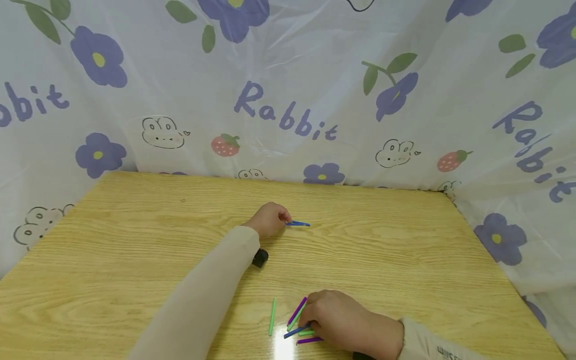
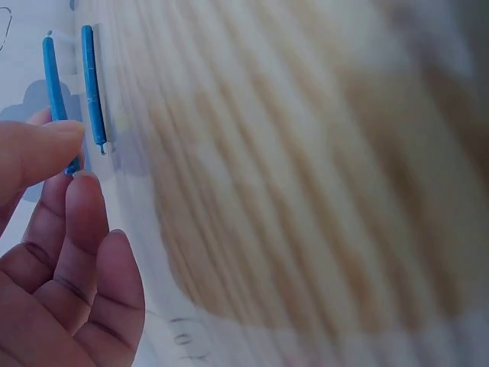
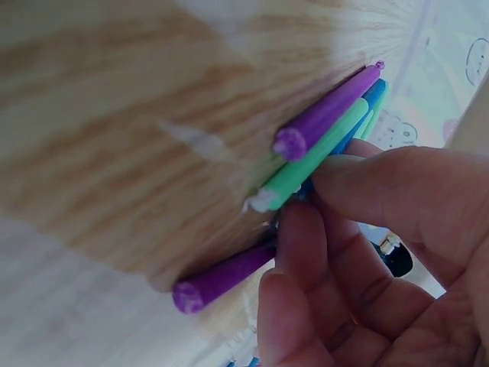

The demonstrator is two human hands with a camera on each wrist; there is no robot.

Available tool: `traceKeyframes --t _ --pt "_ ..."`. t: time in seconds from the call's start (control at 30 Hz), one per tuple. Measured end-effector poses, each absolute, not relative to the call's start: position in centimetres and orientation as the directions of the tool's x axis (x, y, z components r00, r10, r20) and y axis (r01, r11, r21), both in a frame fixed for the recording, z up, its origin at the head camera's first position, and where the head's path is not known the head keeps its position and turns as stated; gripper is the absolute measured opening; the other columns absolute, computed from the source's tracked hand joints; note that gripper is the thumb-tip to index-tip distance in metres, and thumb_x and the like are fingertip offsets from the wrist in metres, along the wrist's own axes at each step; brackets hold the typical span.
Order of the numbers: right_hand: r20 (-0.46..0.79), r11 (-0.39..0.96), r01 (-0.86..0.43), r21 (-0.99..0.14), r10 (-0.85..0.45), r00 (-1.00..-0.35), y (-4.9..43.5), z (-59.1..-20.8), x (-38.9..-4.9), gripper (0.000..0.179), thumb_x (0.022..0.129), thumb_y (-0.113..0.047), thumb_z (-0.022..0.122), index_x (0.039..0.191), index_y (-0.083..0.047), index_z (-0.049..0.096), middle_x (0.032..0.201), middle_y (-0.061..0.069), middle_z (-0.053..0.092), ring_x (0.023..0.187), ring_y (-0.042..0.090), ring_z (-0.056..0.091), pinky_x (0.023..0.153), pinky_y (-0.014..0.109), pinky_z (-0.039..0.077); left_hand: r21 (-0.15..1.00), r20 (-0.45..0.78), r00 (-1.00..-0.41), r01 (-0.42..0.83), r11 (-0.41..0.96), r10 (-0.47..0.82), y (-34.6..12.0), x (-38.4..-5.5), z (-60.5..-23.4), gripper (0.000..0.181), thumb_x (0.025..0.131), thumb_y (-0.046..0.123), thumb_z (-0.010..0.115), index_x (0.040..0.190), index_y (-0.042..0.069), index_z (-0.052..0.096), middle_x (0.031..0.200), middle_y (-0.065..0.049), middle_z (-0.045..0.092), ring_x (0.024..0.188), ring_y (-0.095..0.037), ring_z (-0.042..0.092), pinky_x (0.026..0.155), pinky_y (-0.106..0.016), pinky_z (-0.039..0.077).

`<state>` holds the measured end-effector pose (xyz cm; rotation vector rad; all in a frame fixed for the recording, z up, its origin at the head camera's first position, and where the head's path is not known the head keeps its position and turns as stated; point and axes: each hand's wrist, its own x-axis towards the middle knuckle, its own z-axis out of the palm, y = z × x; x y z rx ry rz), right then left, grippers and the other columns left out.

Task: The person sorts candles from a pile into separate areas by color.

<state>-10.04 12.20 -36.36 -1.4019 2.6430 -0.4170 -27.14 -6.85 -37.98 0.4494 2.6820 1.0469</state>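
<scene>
Far out over the wooden table, my left hand (image 1: 270, 220) pinches a thin blue candle (image 2: 53, 76) between thumb and fingertips. A second blue candle (image 2: 92, 88) lies right beside it, apart from the fingers in the left wrist view. Near the front, my right hand (image 1: 339, 320) pinches another blue candle (image 1: 294, 332), partly hidden by the thumb and fingers. Around those fingers lie a purple candle (image 3: 328, 111), a green one (image 3: 315, 162) and a lower purple one (image 3: 225, 279). Part of another green candle (image 1: 306, 333) shows under the hand.
A lone green candle (image 1: 272, 316) lies left of the right hand's group. The wood-grain table (image 1: 382, 250) ends at a white curtain (image 1: 288, 60) printed with flowers and rabbits. A black device (image 1: 260, 258) sits at the left wrist.
</scene>
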Motion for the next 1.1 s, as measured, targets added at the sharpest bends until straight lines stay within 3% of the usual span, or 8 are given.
traceKeyframes --t 0.5,1.1 --pt "0.059 0.513 -0.820 -0.254 -0.838 -0.542 12.18 -36.61 -10.17 0.020 0.073 -0.002 0.066 0.081 -0.019 0.072 0.079 -0.014 0.061 0.075 -0.005 0.053 0.066 0.008 0.040 0.650 -0.137 -0.923 0.191 0.735 0.360 -6.46 -27.24 -37.54 0.027 0.084 -0.005 0.047 0.087 0.011 0.067 0.096 -0.001 0.061 0.097 -0.018 0.054 0.081 -0.033 0.044" --pt "0.017 0.547 -0.788 -0.282 -0.819 -0.574 12.31 -36.63 -10.18 0.022 0.073 -0.001 0.064 0.083 -0.020 0.071 0.080 -0.015 0.061 0.075 -0.006 0.051 0.066 0.010 0.041 0.632 -0.159 -0.917 0.190 0.751 0.366 -5.89 -27.15 -37.24 0.030 0.081 -0.009 0.046 0.090 0.011 0.067 0.099 -0.001 0.060 0.096 -0.017 0.053 0.076 -0.029 0.045"
